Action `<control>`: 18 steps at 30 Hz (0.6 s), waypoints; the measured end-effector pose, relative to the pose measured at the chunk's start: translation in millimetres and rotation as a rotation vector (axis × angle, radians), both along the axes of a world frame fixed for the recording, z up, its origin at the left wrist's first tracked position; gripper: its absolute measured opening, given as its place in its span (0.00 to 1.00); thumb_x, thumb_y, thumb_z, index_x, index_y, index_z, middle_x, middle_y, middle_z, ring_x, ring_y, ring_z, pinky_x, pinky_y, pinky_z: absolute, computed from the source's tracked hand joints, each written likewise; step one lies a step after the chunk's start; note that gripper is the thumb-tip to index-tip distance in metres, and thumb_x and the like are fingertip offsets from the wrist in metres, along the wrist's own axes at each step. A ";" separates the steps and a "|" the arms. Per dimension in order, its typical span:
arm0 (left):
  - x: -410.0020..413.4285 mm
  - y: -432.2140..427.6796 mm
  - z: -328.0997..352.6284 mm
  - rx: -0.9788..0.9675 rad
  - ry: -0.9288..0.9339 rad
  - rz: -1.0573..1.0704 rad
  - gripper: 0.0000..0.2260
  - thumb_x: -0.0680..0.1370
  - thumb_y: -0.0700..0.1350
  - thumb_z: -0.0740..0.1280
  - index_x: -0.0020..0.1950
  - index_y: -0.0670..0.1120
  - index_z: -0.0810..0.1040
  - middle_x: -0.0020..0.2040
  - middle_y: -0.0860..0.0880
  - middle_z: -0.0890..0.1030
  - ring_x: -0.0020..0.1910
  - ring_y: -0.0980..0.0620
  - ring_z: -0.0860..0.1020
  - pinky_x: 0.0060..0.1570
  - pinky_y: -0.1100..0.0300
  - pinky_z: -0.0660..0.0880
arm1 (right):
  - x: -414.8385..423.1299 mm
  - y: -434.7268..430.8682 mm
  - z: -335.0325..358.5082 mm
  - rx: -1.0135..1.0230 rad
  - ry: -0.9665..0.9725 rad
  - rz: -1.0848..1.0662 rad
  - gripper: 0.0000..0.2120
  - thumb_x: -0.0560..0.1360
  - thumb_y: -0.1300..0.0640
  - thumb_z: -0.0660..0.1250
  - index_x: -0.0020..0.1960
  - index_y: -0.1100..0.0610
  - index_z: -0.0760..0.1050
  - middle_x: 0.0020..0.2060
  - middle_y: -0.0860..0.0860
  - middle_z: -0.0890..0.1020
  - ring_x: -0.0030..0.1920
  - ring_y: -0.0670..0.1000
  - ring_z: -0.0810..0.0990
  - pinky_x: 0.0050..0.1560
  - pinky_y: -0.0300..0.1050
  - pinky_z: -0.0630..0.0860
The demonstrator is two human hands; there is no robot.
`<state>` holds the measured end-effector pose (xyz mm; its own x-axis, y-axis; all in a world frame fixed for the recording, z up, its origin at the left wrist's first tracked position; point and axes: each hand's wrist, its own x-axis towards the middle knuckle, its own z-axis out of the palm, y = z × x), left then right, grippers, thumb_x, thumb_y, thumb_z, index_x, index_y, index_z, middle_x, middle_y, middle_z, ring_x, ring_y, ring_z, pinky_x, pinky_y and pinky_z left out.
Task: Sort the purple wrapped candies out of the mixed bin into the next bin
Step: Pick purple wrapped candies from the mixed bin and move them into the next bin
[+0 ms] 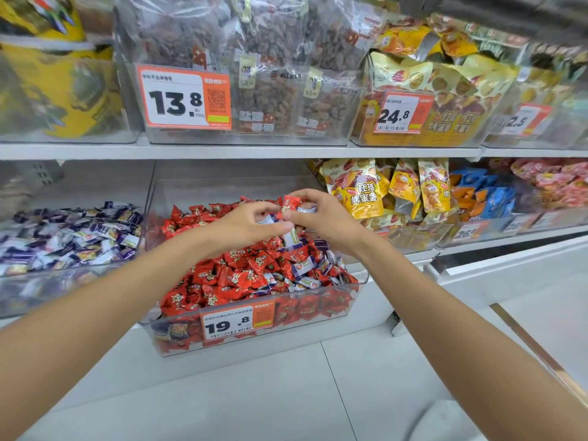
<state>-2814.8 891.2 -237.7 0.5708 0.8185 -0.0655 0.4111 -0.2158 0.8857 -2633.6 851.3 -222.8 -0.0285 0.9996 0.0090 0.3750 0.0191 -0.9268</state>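
Red candies (229,268) fill most of the mixed bin (362,283), a clear tub on the lower shelf, front tag 19.8 (237,321). Purple-and-white candies (305,270) sit scattered among them, mostly on the right side and near the front rim.

Both hands are over the back of the pile, just beside each other, fingertips nearly touching.
- Left hand (245,227): grip closed, fingers curled in, thumb forward. A purple candy (265,219) shows at the fingertips, pinched there. A 2nd pale wrapper (291,237) sits just under the thumb; can't tell if it's held or lying on the pile.
- Right hand (321,218): grip closed, index and thumb clamped on 1 red candy (288,203), raised above the pile. Another purple-white wrapper (307,209) shows behind it, tucked under the curled fingers.

Next bin (63,281) is on the left, same shelf level, wall to wall with the mixed bin. It holds purple stock (79,237), layer well below the rim.

Right of the mixed bin: yellow pouches (359,189), then blue packs (496,192) and pink packs (556,179).

Upper shelf (222,151): clear bags of brown dried fruit (254,58) behind a 13.8 tag (184,97), yellow snack bags with a 24.8 tag (402,113), and further right a 2.5 tag (521,120), blurred.

Pale tiled floor (286,393) below.
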 end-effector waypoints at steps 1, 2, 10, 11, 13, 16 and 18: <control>5.7 -2.1 1.1 -0.016 -0.029 0.001 0.21 0.73 0.56 0.71 0.65 0.54 0.74 0.57 0.56 0.77 0.56 0.57 0.74 0.56 0.59 0.69 | -3.7 1.1 0.8 0.023 0.022 0.000 0.15 0.75 0.56 0.72 0.60 0.52 0.76 0.43 0.55 0.82 0.37 0.51 0.79 0.41 0.50 0.75; 7.9 -0.7 0.8 -0.012 -0.039 0.013 0.20 0.73 0.54 0.73 0.64 0.53 0.75 0.56 0.56 0.78 0.57 0.58 0.74 0.55 0.60 0.68 | -4.0 2.7 1.2 0.046 0.020 0.002 0.14 0.75 0.55 0.72 0.60 0.51 0.76 0.43 0.55 0.82 0.38 0.51 0.79 0.40 0.49 0.75; -36.7 21.3 -6.3 0.128 0.079 0.217 0.07 0.81 0.48 0.62 0.56 0.51 0.79 0.48 0.46 0.81 0.32 0.59 0.74 0.32 0.69 0.67 | 28.0 5.7 -19.6 -0.061 -0.669 0.122 0.16 0.72 0.45 0.74 0.53 0.54 0.79 0.56 0.49 0.80 0.55 0.49 0.78 0.58 0.49 0.76; -39.3 20.7 -6.7 0.123 0.071 0.214 0.08 0.81 0.48 0.62 0.55 0.50 0.79 0.45 0.46 0.80 0.30 0.61 0.74 0.30 0.70 0.69 | 25.3 5.5 -27.9 -0.124 -0.826 0.206 0.15 0.71 0.45 0.74 0.52 0.54 0.79 0.54 0.49 0.80 0.53 0.50 0.79 0.55 0.49 0.77; -43.7 20.7 -9.2 0.051 0.026 0.207 0.06 0.81 0.47 0.63 0.54 0.48 0.79 0.42 0.46 0.78 0.36 0.56 0.77 0.36 0.66 0.77 | 22.3 6.6 -43.9 -0.187 -1.055 0.320 0.18 0.70 0.45 0.75 0.53 0.55 0.78 0.51 0.50 0.80 0.51 0.53 0.78 0.48 0.47 0.75; -51.1 23.2 -14.5 0.032 0.046 0.186 0.04 0.81 0.44 0.63 0.53 0.48 0.77 0.43 0.46 0.76 0.39 0.51 0.75 0.36 0.61 0.78 | 24.3 10.3 -51.0 -0.093 -0.930 0.237 0.13 0.74 0.47 0.72 0.41 0.56 0.75 0.37 0.50 0.78 0.39 0.51 0.76 0.38 0.45 0.70; -53.4 31.2 -17.1 0.130 0.138 0.170 0.04 0.81 0.44 0.63 0.51 0.51 0.77 0.44 0.47 0.78 0.34 0.50 0.71 0.32 0.59 0.71 | 27.8 14.8 -41.7 -0.039 -0.782 0.148 0.14 0.77 0.50 0.69 0.36 0.56 0.73 0.33 0.48 0.76 0.35 0.47 0.75 0.40 0.45 0.72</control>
<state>-2868.2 922.3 -254.8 0.4174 0.9085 -0.0217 0.5666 -0.2415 0.7878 -2605.8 866.1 -264.5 -0.1447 0.9840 -0.1035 0.9133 0.0926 -0.3966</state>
